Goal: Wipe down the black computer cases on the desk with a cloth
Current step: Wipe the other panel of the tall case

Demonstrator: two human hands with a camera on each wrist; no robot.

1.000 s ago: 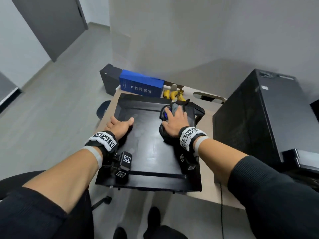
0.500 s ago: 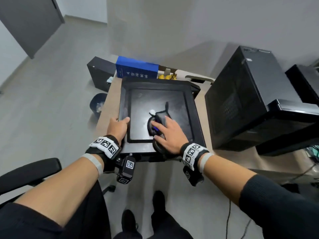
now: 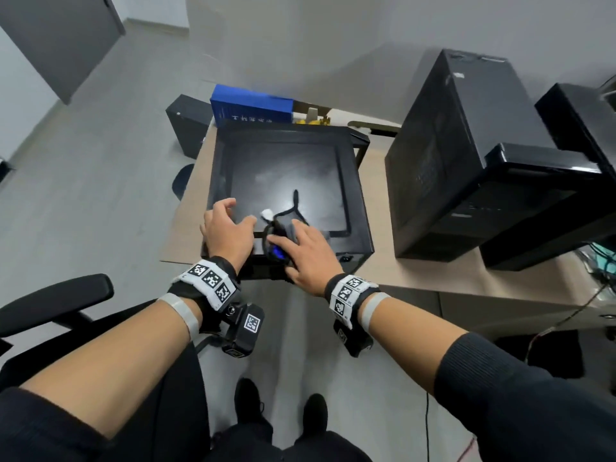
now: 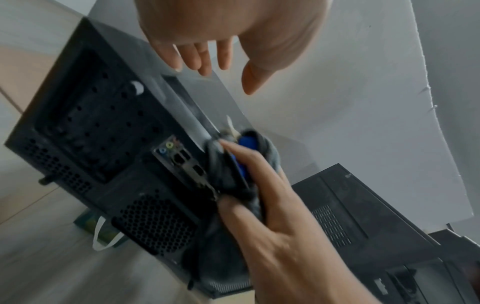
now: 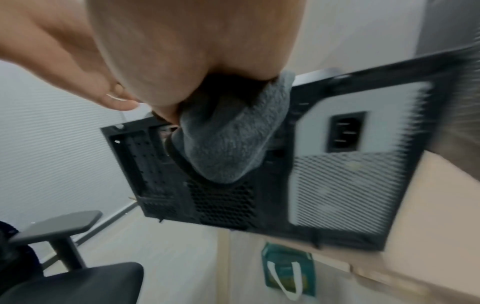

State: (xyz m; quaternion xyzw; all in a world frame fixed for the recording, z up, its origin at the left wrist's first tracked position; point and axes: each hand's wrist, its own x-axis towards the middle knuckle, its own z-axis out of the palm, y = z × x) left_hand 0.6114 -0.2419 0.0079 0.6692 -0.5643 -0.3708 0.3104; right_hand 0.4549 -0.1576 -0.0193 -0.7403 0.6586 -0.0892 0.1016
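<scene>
A black computer case (image 3: pixel 286 175) lies flat on the desk, its perforated rear panel (image 4: pixel 103 148) (image 5: pixel 337 164) facing me. A grey cloth (image 3: pixel 278 233) (image 4: pixel 262 156) (image 5: pixel 228 139) with a blue patch is bunched at the case's near edge and hangs down over the rear panel. My right hand (image 3: pixel 306 251) (image 4: pixel 259 185) grips the cloth between thumb and fingers and presses it on that edge. At the near left corner, beside the cloth, my left hand (image 3: pixel 226 225) (image 4: pixel 207 57) is loosely spread and holds nothing. Whether it touches the case I cannot tell.
Two more black cases (image 3: pixel 466 155) (image 3: pixel 580 128) stand upright on the right of the desk (image 3: pixel 416 275). A blue box (image 3: pixel 250 105) and bananas (image 3: pixel 310 121) lie behind the flat case. A chair armrest (image 3: pixel 56 295) is at my left. A green bag (image 5: pixel 288 267) sits below the desk.
My right hand has dragged the cloth from the far part of the case's top back to its near edge. The left hand has slid right along that edge, closer to the cloth.
</scene>
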